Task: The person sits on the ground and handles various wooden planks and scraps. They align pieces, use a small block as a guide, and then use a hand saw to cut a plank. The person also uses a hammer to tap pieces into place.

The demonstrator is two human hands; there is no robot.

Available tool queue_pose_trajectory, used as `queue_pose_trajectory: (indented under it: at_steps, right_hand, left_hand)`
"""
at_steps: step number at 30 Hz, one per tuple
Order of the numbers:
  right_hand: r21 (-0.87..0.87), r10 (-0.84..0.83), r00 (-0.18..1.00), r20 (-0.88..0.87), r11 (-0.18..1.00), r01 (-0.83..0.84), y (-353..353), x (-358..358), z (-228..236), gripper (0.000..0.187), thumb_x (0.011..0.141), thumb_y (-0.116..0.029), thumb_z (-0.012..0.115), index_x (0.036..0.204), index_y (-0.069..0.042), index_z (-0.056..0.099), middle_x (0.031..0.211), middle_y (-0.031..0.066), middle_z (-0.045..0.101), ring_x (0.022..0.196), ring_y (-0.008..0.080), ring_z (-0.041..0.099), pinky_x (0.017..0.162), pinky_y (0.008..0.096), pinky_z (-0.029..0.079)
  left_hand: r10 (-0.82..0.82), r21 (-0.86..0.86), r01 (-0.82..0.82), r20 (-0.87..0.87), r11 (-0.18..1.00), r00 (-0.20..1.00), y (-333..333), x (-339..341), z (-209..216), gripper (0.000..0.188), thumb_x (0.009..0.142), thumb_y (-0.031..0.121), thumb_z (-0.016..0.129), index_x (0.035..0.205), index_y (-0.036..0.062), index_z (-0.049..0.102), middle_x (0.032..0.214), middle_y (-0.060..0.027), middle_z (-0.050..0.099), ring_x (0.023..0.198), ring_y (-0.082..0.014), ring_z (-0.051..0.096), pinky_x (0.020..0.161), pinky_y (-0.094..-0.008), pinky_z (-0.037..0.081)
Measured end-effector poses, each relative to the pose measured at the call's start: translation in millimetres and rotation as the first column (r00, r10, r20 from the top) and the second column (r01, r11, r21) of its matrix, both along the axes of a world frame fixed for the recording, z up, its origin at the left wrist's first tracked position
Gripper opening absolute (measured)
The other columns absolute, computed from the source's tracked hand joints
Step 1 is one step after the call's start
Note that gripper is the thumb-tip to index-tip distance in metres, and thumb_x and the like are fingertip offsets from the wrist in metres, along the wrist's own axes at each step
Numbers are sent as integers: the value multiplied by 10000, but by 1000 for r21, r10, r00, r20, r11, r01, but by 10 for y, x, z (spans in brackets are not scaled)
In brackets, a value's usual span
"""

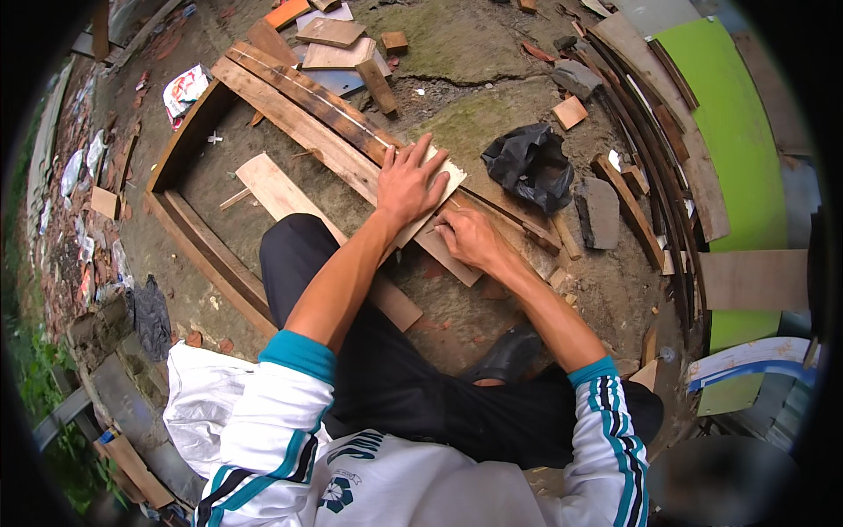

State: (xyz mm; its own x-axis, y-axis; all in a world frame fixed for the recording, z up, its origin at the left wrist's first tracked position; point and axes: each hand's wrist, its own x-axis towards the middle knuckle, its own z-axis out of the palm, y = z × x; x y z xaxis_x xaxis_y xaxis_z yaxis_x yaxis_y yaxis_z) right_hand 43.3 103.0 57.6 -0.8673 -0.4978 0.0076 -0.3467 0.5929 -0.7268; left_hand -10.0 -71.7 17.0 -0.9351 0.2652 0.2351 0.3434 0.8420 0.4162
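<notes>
Flat and spread, the left hand [408, 184] presses a small pale board [436, 198] onto the long plank [307, 114]; beside it, the right hand [465, 239] pinches something too small to identify.

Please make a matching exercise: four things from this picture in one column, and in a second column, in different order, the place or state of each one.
Things:
1. left hand
2. right hand
3. black plastic bag
4. green panel

Places or states:
A. crumpled on the ground, right of the hands
B. pressed flat on a small pale wood piece
C. at the far right, beside curved wooden strips
D. fingers curled at the pale piece's lower edge

Pairs: 1-B, 2-D, 3-A, 4-C
</notes>
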Motion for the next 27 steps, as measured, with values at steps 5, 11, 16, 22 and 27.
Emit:
queue_pose_trajectory:
  at_steps: [5, 11, 16, 22, 27]
  right_hand:
    - [-49, -38, 999, -37, 998, 36, -233, 142, -223, 81, 870, -72, 661, 861, 4, 633, 789, 230, 678, 795, 411, 671, 744, 491, 524]
    - [215, -248, 943, -223, 931, 296, 291, -569, -265, 107, 882, -90, 645, 893, 11, 678, 806, 246, 689, 781, 428, 686, 719, 505, 539]
    - [237, -311, 935, -171, 908, 346, 677, -966, 12, 162, 916, -146, 650, 939, 3, 708, 837, 235, 714, 798, 409, 707, 737, 492, 555]
    - [42, -3, 999, -45, 999, 5, -69, 47, -85, 148, 891, -119, 657, 851, 22, 634, 785, 251, 666, 798, 443, 667, 746, 524, 528]
    - [5, -82, 997, -7, 997, 82, -303, 213, -209, 112, 886, -95, 669, 869, 12, 642, 772, 250, 666, 784, 433, 669, 715, 524, 521]
  left_hand:
    - [-5, -4, 5, 0, 1000, 1000, -9, -6, 7, 438, 974, 428, 560, 1345, 209, 640, 1541, -118, 462, 1328, -329, 524, 1148, -560, 315]
    - [-11, -28, 11, 9, 1000, 1000, -1, -46, 18, 443, 978, 437, 543, 1356, 224, 632, 1554, -120, 447, 1330, -330, 523, 1154, -563, 300]
    - [7, -26, -8, -12, 1000, 1000, -20, -14, -12, 436, 960, 423, 589, 1330, 204, 659, 1526, -130, 488, 1325, -343, 529, 1150, -545, 332]
    - [-14, 0, 14, -61, 1000, 998, 24, -27, -5, 434, 954, 419, 596, 1319, 195, 668, 1515, -135, 501, 1305, -346, 540, 1140, -536, 342]
    - [-8, 2, 8, -19, 1000, 1000, -5, -11, 36, 436, 958, 420, 589, 1331, 206, 657, 1523, -133, 490, 1316, -335, 529, 1151, -542, 326]
